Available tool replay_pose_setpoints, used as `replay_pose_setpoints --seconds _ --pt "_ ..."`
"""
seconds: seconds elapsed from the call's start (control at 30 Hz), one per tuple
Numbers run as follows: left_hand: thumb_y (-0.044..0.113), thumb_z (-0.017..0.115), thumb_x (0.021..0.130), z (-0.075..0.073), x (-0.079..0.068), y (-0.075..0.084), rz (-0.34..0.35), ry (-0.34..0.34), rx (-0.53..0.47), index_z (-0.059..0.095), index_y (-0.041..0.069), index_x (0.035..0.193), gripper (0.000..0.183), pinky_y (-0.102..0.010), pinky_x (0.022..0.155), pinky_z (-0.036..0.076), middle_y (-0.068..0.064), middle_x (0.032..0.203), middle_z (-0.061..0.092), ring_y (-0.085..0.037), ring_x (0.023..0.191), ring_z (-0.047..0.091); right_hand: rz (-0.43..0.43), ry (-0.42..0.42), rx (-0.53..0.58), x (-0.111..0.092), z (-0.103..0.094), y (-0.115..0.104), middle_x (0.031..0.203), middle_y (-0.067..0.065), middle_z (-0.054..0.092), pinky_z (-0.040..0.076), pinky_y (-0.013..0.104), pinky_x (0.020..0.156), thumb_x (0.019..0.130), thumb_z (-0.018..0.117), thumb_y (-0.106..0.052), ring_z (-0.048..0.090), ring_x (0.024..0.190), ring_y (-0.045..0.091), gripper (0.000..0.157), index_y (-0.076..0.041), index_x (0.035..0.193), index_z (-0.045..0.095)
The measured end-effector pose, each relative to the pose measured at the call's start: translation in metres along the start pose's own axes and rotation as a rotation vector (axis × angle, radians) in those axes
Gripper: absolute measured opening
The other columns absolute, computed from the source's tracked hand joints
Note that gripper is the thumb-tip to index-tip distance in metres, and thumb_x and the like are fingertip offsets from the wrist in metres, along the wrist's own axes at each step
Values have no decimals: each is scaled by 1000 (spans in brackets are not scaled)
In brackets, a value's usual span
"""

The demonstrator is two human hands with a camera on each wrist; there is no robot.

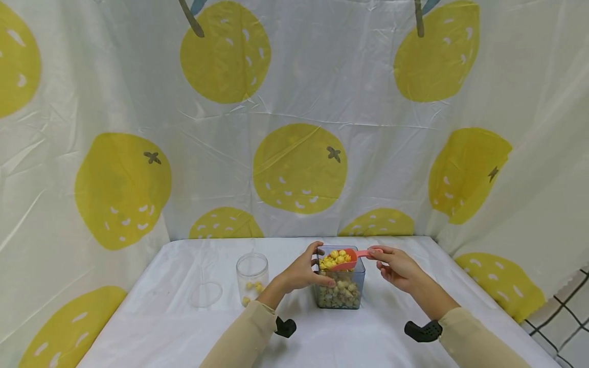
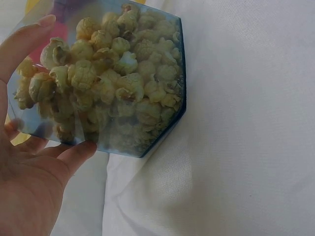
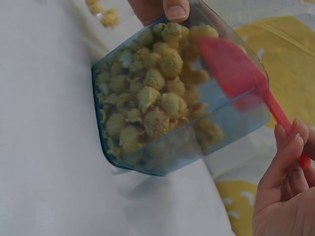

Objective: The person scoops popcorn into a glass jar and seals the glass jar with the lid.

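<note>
A clear bluish square container (image 1: 339, 302) of popcorn (image 2: 98, 88) stands on the white-covered table. My left hand (image 1: 304, 268) grips it from the left side, thumb across the front wall and fingers round the far side. With my right hand (image 1: 399, 268) I pinch the handle of a red scoop (image 3: 229, 66), whose bowl sits inside the container near the top. Yellow popcorn (image 1: 335, 259) lies in and around the scoop in the head view.
Left of the container stands a clear round jar (image 1: 252, 266) with several popcorn pieces at its bottom. Farther left lies a clear round lid (image 1: 206, 295). A curtain (image 1: 368, 168) printed with yellow fruit hangs behind and beside the table. A black wire grid (image 1: 563, 312) shows at the right.
</note>
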State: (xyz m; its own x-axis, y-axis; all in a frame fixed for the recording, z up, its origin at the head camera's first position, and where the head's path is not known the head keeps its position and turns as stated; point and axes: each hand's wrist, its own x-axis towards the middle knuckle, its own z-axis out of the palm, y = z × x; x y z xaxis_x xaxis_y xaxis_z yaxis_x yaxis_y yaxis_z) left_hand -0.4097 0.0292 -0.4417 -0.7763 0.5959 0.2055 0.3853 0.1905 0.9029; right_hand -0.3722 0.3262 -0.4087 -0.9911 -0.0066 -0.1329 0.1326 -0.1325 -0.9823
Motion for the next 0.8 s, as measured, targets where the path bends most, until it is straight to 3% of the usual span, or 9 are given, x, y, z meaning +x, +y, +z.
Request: replay_pose_setpoints --seconds 0.23,0.43,0.8 --pt "19 89 83 0 0 -1 -3 2 -4 26 24 160 100 -48 105 48 -1 149 40 -39 144 38 -8 -2 -2 -1 1 3 97 0 74 49 15 58 101 71 -24 55 64 6 25 -12 122 70" --pt "18 89 83 0 -1 0 -5 3 3 25 23 160 100 -48 105 48 -1 149 40 -39 144 38 -21 -21 -18 -1 4 3 98 1 73 50 15 59 100 73 -25 55 64 7 34 -8 128 66" --pt "18 88 83 1 0 1 -1 9 15 26 22 160 99 -47 105 47 -1 148 41 -39 143 40 1 -30 45 -1 3 6 98 2 72 48 14 59 101 71 -24 54 65 5 18 -14 116 71"
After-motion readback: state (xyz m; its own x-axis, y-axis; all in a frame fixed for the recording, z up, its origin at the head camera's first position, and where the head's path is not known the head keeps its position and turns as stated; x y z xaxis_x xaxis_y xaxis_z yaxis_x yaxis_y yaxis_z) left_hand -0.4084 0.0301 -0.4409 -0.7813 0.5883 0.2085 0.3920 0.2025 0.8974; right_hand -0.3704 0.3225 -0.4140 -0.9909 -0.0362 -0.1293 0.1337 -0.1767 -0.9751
